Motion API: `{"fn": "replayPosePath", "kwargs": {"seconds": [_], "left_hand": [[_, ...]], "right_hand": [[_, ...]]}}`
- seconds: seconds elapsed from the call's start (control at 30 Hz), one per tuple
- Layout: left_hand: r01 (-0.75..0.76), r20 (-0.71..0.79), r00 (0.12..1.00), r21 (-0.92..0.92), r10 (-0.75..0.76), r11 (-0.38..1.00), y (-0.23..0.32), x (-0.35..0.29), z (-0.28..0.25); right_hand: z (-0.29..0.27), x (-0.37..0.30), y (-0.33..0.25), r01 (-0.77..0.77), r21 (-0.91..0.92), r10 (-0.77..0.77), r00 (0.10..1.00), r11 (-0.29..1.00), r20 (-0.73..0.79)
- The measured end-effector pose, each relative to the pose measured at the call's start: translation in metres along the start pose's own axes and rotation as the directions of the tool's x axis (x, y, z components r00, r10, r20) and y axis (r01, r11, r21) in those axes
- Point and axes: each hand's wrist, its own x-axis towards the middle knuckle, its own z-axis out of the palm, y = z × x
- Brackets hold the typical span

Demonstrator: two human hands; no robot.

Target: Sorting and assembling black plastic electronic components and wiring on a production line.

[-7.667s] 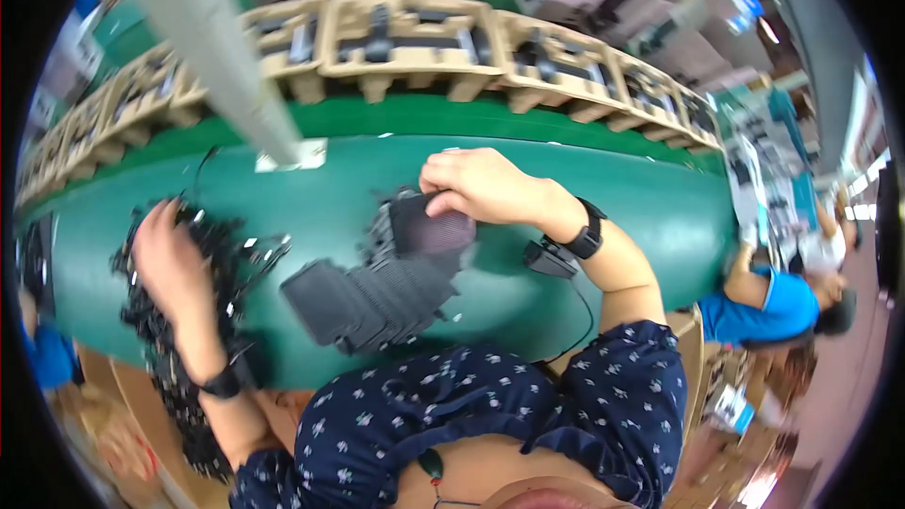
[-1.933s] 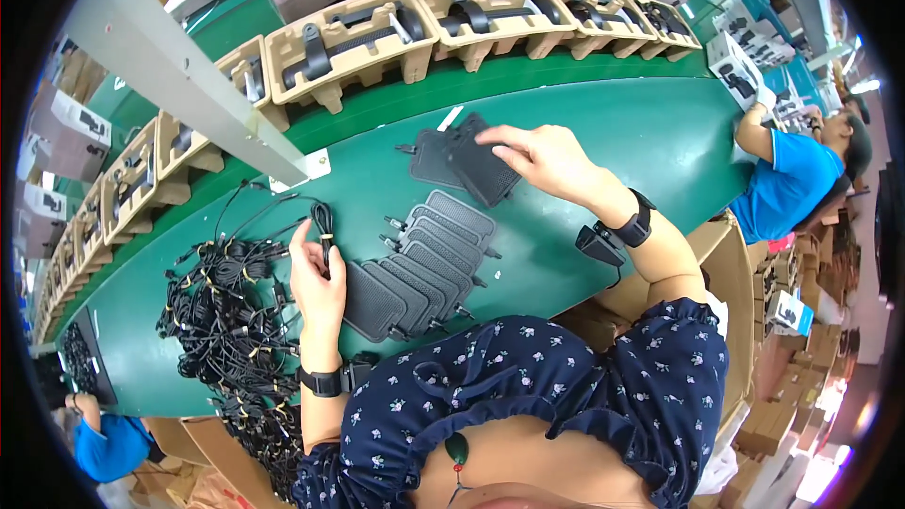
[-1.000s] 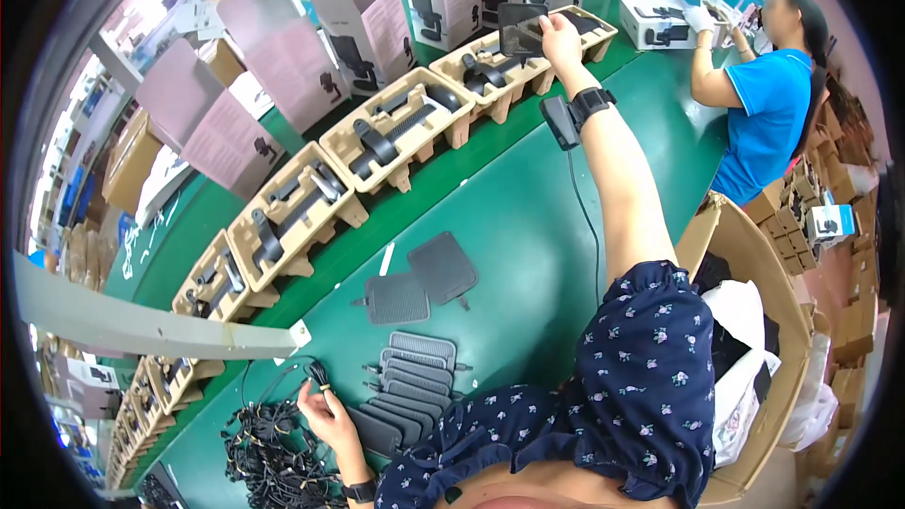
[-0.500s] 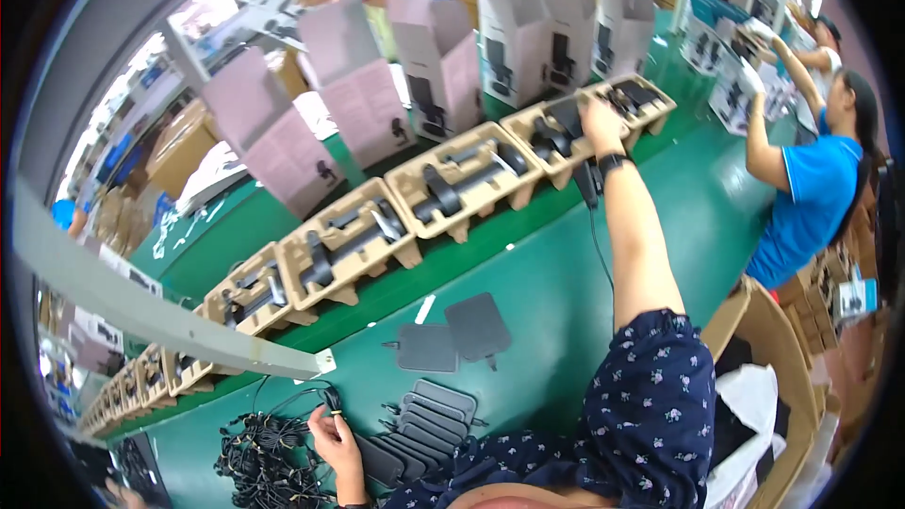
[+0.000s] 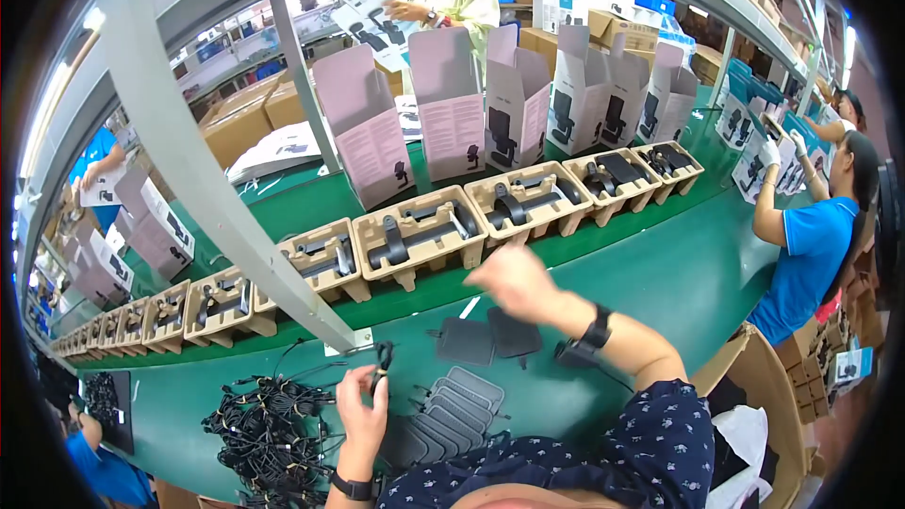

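Observation:
My left hand [image 5: 361, 405] pinches a tied black cable bundle [image 5: 383, 360] upright, beside a tangled pile of black cables [image 5: 269, 429]. My right hand [image 5: 517, 283], smeared by motion, hovers over the green bench in front of the brown moulded trays [image 5: 405, 271]; its fingers are unclear. Below it lie two flat dark pads, one left [image 5: 466, 340] and one right [image 5: 515, 333]. An overlapping row of similar pads [image 5: 443, 419] lies between my arms. Under my right wrist is a black box-shaped piece [image 5: 577, 354] with a cord. Another dark pad [image 5: 618, 168] sits in a tray.
A slanting metal post [image 5: 222, 198] stands at the left. Open printed cartons [image 5: 452, 127] line up behind the trays. A large cardboard box [image 5: 792, 396] stands at right, near a co-worker in blue [image 5: 811, 254]. Another person [image 5: 462, 0] holds a carton opposite.
My right hand has drawn back from the far-right trays, leftward and nearer to me. My left hand has lifted the cable bundle a little. The whole view has shifted.

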Motion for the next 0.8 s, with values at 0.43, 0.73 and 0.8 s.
{"fn": "replayPosePath", "kwargs": {"seconds": [0.43, 0.73, 0.8], "left_hand": [[0.592, 0.592, 0.804, -0.79, -0.052, 0.158, -0.008, -0.003, -0.035], [0.501, 0.518, 0.855, -0.816, -0.019, 0.289, -0.01, -0.002, -0.035], [0.33, 0.383, 0.924, -0.777, -0.014, 0.537, -0.007, 0.0, -0.03]], "right_hand": [[0.049, 0.039, -0.153, 0.346, -0.073, -0.323, 0.921, 0.936, 0.219], [0.037, 0.058, -0.142, 0.142, -0.028, -0.144, 0.988, 0.989, -0.064], [0.048, 0.046, -0.149, -0.183, 0.404, 0.11, 0.974, 0.896, 0.197]]}}
